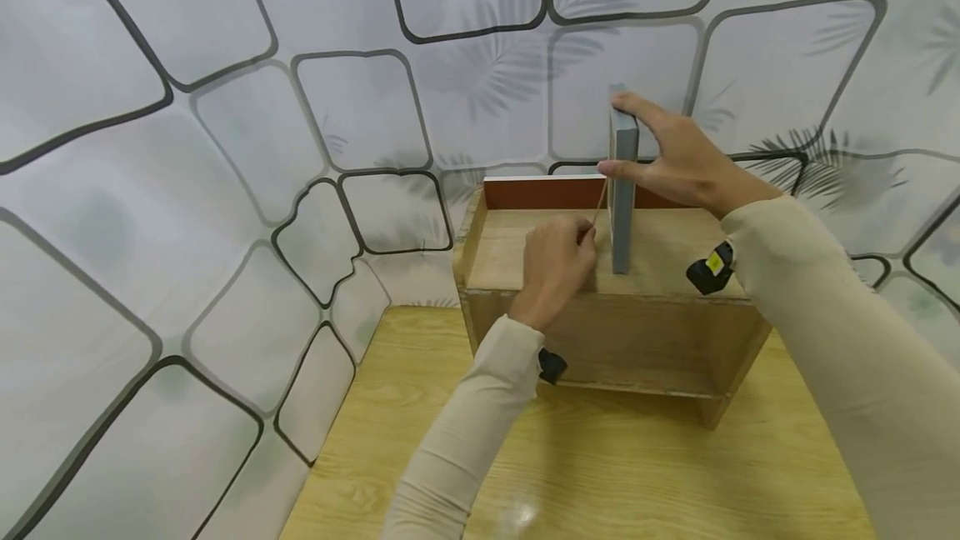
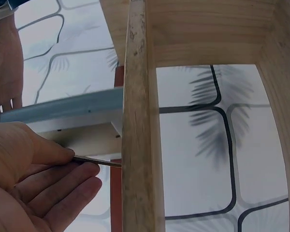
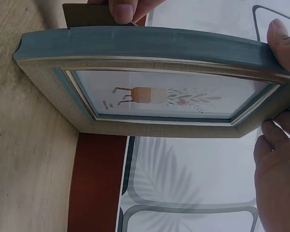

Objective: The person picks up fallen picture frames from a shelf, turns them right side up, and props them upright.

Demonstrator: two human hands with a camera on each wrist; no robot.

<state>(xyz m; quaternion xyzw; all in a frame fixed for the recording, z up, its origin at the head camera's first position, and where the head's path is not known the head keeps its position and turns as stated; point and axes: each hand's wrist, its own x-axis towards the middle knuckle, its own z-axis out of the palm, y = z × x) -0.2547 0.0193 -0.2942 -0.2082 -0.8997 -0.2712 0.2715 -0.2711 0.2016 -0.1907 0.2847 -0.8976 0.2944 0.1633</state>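
Head view. A blue-edged picture frame (image 1: 622,198) stands upright on the top of a wooden shelf unit (image 1: 506,252), near its front edge; the unit rests on the table (image 1: 375,423). The right hand (image 1: 686,158) holds the frame's upper part between thumb and fingers. The left hand (image 1: 553,263) pinches a thin flap (image 1: 600,205) at the frame's back. The footing looks narrow: should the right hand let go too soon, the frame could topple, perhaps over the front edge.

Left wrist view. The left thumb and forefinger are pressed together on the flap; the other fingers lie loosely bent beside it. A hard pull could, in my judgement, bend the flap or strain its join, which I cannot make out from here.

Right wrist view. A printed picture (image 3: 150,94) fills the frame's front. The right thumb lies on the blue edge, the fingers apart from it at the other side. Whether the flap's lower end touches the wood I cannot tell; if set at too small an angle, it would probably give poor support.
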